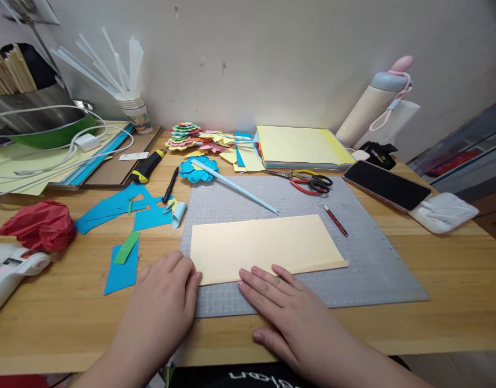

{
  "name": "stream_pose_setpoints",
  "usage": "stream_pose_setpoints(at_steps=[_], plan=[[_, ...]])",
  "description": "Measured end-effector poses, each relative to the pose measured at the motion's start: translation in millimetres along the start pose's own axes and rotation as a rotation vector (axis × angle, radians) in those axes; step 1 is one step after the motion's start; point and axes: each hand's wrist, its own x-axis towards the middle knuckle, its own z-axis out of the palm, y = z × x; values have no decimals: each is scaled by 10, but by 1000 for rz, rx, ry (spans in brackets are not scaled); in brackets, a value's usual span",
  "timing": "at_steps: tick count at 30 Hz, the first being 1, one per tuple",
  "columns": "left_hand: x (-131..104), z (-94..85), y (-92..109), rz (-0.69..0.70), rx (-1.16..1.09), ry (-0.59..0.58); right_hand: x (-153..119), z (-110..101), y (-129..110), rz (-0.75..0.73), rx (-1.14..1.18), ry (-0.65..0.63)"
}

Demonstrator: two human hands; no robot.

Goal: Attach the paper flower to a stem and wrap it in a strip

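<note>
A cream sheet of paper (259,242) lies on the grey cutting mat (377,269), with a narrow fold along its near edge. My left hand (167,288) is closed at the sheet's near left corner, thumb and curled fingers against the edge. Flat on the near edge rests my right hand (284,307), its fingers stretched out and holding nothing. Beyond the sheet, a light blue paper stick (239,188) runs across a blue paper flower (199,169). A red pencil (335,220) and red-and-yellow-handled scissors (308,182) lie on the mat's right and far parts.
Blue paper scraps (110,207), a black pen (170,185) and a utility knife (148,166) lie left. A white glue gun (13,275) sits beside crumpled red paper (40,225). A paper stack (300,145), phone (387,184) and bottle (369,102) stand at the back right.
</note>
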Motion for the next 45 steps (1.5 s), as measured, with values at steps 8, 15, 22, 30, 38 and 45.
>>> stream_pose_setpoints(at_steps=[8,15,22,30,38,45], plan=[[-69,-32,-51,-24,42,148,1,15,17,-7,13,60],[-405,357,133,425,-94,577,-17,37,26,-20,2,56],[-486,474,265,186,35,561,-30,65,27,-30,-15,86],[-534,450,258,129,107,432,-22,61,24,-27,-45,89],[-585,365,82,193,279,403,-27,55,24,-28,-61,76],[-657,283,-208,243,368,378,-13,40,23,-12,-35,33]])
